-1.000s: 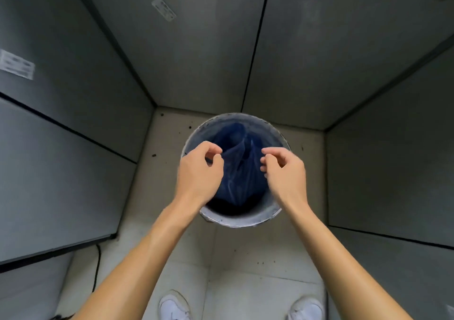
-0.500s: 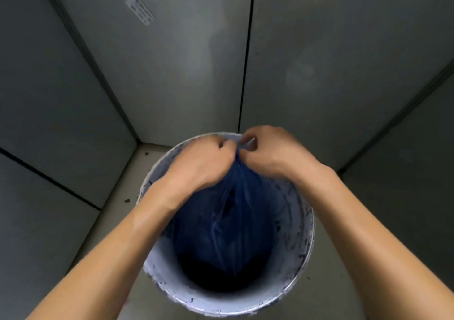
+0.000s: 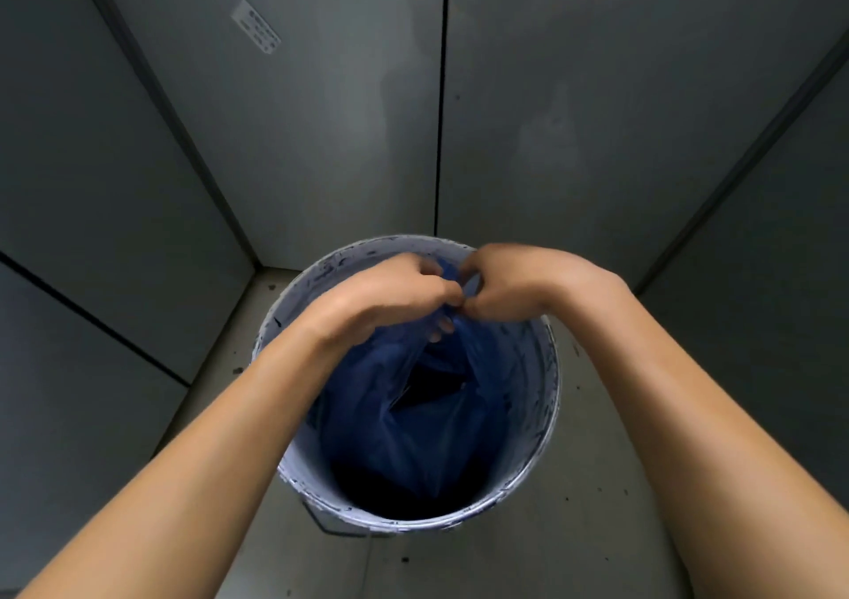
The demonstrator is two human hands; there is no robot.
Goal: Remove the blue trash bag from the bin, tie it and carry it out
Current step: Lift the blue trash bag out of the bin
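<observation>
A round white bin [image 3: 546,396] with dark scuffs stands on the floor in a corner. Inside it hangs the blue trash bag [image 3: 413,428], its top gathered up at the far side of the rim while a dark gap in its folds shows below. My left hand [image 3: 386,295] and my right hand [image 3: 519,286] meet over the far rim, knuckles almost touching. Both are shut on the bag's bunched top edges. The fingertips are partly buried in the plastic.
Grey panel walls [image 3: 321,116] close in the bin at the back, left and right. A pale speckled floor [image 3: 574,529] shows around the bin. A small white label [image 3: 256,27] sticks to the back wall.
My hands came together from either side of the bag and gathered its top at the far rim. The view has dropped closer to the bin.
</observation>
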